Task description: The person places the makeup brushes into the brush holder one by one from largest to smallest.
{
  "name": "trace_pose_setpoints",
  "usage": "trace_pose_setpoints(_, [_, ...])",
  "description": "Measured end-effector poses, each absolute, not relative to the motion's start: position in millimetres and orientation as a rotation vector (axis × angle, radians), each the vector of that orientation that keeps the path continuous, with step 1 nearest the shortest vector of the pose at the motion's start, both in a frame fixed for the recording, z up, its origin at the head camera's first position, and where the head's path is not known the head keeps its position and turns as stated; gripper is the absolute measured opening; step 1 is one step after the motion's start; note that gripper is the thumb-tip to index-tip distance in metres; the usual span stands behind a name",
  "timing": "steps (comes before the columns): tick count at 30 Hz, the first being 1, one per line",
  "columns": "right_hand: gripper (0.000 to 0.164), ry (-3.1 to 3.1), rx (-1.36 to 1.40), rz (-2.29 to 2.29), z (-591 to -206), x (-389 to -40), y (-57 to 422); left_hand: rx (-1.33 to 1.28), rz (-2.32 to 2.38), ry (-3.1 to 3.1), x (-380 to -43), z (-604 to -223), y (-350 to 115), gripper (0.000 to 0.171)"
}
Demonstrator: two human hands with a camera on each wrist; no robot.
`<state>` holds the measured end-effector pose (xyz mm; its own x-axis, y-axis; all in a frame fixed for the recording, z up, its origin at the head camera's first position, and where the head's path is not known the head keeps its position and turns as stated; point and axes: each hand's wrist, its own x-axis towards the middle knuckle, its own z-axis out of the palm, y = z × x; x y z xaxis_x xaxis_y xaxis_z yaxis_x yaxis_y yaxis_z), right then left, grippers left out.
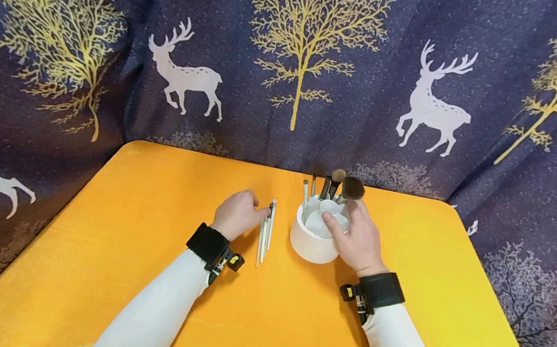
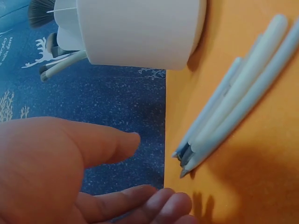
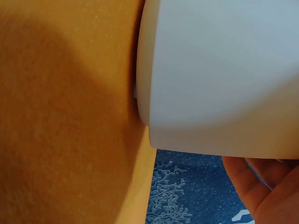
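Filling the background, a dark blue curtain (image 1: 262,140) printed with white deer and golden trees hangs around a table (image 1: 287,322) covered in orange. Two white sleeves (image 1: 143,320) reach in over it, each ending at a black wrist strap (image 1: 206,243). Toward the table's far side stands an upright white holder (image 1: 313,248) with compartments. The right hand (image 1: 361,242) grips its right side, thumb over the rim and fingers along the outer wall. The left hand (image 1: 238,215) is spread loosely, thumb apart from the fingers, pinching nothing. Just beside it lie a few pale-handled brushes (image 1: 264,237), side by side left of the holder, dark tips pointing away from the person. More makeup brushes (image 1: 337,176) stand bristles-up in the compartments, the widest near the right hand's fingers.
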<state>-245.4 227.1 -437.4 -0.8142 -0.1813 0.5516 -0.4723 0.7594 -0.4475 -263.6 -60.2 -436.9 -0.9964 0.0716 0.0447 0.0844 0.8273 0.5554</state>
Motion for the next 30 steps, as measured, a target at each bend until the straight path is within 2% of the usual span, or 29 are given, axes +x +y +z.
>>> trace_pose_setpoints(8, [0.067, -2.473, 0.486, 0.816, -437.7, -244.7, 226.8, -0.137, -0.894, -3.076, -259.9, -440.7, -57.7, 0.049])
trace_pose_setpoints(30, [0.066, -2.483, 0.482, 0.804, -436.6, -243.7, 226.1, -0.145, -0.738, -3.107, -259.1, -447.6, -51.8, 0.041])
